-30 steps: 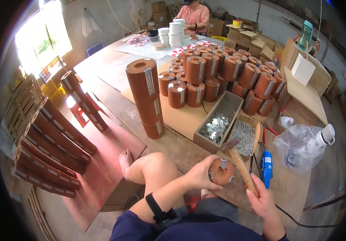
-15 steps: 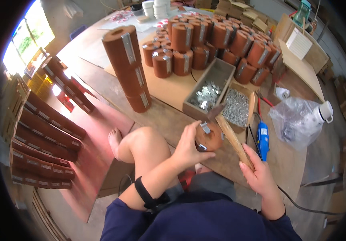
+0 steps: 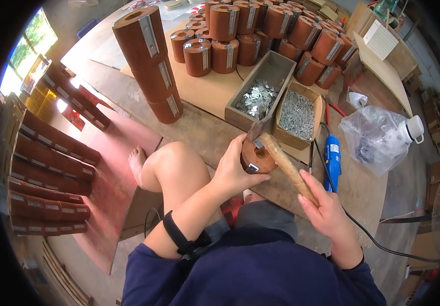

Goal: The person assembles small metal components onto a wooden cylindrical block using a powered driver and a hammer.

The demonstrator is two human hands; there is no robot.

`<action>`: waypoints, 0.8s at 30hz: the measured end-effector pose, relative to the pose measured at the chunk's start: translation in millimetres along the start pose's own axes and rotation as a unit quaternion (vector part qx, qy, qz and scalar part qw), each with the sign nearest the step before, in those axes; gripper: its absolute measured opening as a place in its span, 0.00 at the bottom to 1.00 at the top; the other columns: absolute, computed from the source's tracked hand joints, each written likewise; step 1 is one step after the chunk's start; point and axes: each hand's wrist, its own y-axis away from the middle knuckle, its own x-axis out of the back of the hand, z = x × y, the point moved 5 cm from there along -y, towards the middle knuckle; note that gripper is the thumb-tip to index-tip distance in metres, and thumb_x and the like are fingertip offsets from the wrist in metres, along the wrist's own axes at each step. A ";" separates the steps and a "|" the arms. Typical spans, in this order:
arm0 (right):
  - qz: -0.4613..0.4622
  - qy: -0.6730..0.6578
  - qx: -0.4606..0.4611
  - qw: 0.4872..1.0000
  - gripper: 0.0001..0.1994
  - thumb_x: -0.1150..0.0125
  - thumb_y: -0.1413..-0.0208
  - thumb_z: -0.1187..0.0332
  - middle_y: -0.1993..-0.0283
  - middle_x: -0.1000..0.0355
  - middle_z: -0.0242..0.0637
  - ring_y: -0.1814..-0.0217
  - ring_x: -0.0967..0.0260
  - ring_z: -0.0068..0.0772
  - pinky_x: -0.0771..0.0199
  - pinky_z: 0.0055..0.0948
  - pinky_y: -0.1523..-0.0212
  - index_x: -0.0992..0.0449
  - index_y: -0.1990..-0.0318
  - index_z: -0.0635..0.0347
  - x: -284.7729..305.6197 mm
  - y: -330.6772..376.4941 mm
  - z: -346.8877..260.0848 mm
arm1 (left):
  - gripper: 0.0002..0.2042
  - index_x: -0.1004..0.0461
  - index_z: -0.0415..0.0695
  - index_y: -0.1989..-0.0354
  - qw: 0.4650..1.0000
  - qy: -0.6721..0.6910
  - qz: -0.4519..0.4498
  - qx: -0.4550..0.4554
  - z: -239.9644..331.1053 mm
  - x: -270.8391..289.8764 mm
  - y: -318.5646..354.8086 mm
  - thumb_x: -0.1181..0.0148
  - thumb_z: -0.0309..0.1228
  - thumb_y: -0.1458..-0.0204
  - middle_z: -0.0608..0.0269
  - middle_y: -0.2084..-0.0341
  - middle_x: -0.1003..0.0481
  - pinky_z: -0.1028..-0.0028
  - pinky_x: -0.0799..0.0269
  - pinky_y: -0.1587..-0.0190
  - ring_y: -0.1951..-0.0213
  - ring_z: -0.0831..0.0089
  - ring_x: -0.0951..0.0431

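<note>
Now the view sits closer over the work than it did a second ago: the round brown wooden block (image 3: pixel 257 157) has come up nearer the camera, and the stacks beyond it have slid toward the top edge. The left hand (image 3: pixel 234 171) wraps the block from its near side, fingers closed around its rim, holding it over the raised knee (image 3: pixel 176 163). The right hand (image 3: pixel 322 206) is closed on the wooden handle of a hammer (image 3: pixel 281 160), whose metal head rests at the block's top edge beside a small metal plate; half a second ago the head stood a little higher, so a blow on that plate seems to be in progress, though any nail is too small to see.

Just right of the block lies a blue power tool (image 3: pixel 332 155) with a black cable trailing toward the lower right. Just beyond the block stand two open trays side by side: a grey wooden box (image 3: pixel 281 61) of flat metal plates and, to its right, a cardboard box (image 3: pixel 316 102) of loose nails. Farther right of the block sits a clear plastic bag (image 3: pixel 378 137) with a white bottle cap showing at its edge.

Left of and beyond the block rises a tall stack of three brown blocks (image 3: pixel 151 61), each with a pale metal strip down its side. Behind the trays, many more such blocks (image 3: pixel 276 25) crowd a sheet of cardboard. Far left, long brown bundles (image 3: pixel 46 173) lie on the red floor.
</note>
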 end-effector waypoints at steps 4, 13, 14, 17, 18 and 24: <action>0.038 -0.002 0.005 0.999 0.24 0.45 0.45 0.71 0.69 0.28 0.52 0.70 0.27 0.48 0.30 0.33 0.68 0.39 0.40 0.60 5.4 -0.9 -7.6 | 0.46 0.46 0.37 0.43 1.000 -0.013 -0.001 -0.016 3.7 0.8 -0.7 0.22 0.33 0.74 0.53 0.52 0.33 0.69 0.34 0.46 0.49 0.65 0.31; 0.029 0.045 0.023 0.998 0.27 0.45 0.46 0.71 0.75 0.30 0.49 0.73 0.30 0.49 0.32 0.37 0.72 0.41 0.38 0.54 1.2 -4.3 -5.7 | 0.46 0.46 0.37 0.43 1.000 -0.001 0.003 -0.003 -0.6 -0.2 -1.5 0.22 0.32 0.73 0.52 0.53 0.32 0.70 0.33 0.46 0.49 0.66 0.31; 0.041 0.033 0.018 0.998 0.27 0.45 0.46 0.71 0.74 0.30 0.50 0.73 0.30 0.50 0.32 0.38 0.72 0.41 0.38 0.53 2.9 -4.0 -6.5 | 0.47 0.46 0.36 0.43 1.000 -0.002 -0.002 -0.007 -0.2 -0.1 -1.5 0.22 0.32 0.73 0.52 0.53 0.33 0.70 0.33 0.46 0.49 0.66 0.31; 0.002 0.070 0.004 0.998 0.26 0.45 0.47 0.71 0.74 0.30 0.49 0.74 0.30 0.48 0.32 0.36 0.71 0.40 0.38 0.54 -4.5 -5.4 1.3 | 0.46 0.46 0.37 0.43 1.000 -0.003 -0.005 -0.009 0.9 -1.5 -1.4 0.23 0.31 0.73 0.52 0.53 0.33 0.70 0.33 0.46 0.49 0.66 0.31; 0.002 0.070 0.005 0.997 0.26 0.45 0.47 0.71 0.74 0.30 0.49 0.74 0.30 0.48 0.32 0.36 0.71 0.40 0.38 0.54 -6.0 -5.8 3.5 | 0.46 0.46 0.37 0.43 1.000 -0.005 0.004 -0.002 0.7 -0.7 -1.1 0.23 0.31 0.73 0.53 0.53 0.32 0.70 0.33 0.46 0.49 0.66 0.31; 0.061 0.042 0.032 0.997 0.26 0.45 0.47 0.72 0.75 0.30 0.47 0.74 0.30 0.47 0.32 0.37 0.72 0.40 0.38 0.55 0.9 -2.6 -8.1 | 0.45 0.45 0.38 0.43 1.000 0.009 -0.001 -0.013 -1.2 -2.0 -1.5 0.23 0.31 0.73 0.54 0.53 0.32 0.70 0.34 0.46 0.49 0.68 0.31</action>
